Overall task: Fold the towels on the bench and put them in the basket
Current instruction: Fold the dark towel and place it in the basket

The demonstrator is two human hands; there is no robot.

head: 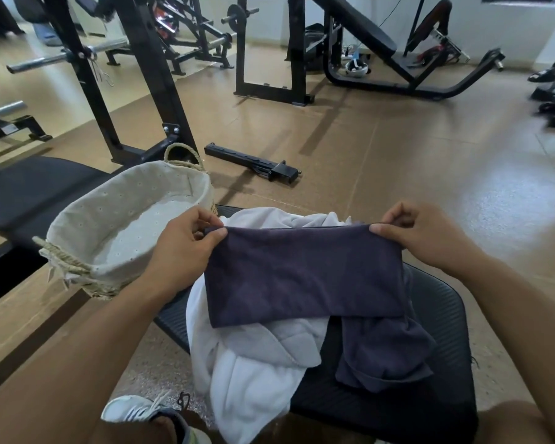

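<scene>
The lined basket (125, 232) sat at the left with nothing in it, and the left hand (186, 241) pinched one top corner of the dark towel (302, 277). The right hand (420, 235) pinched the other corner, holding it doubled above the white towel (253, 363) on the table (442, 315). That loose tail hanging right could've dragged and skewed the fold.
</scene>
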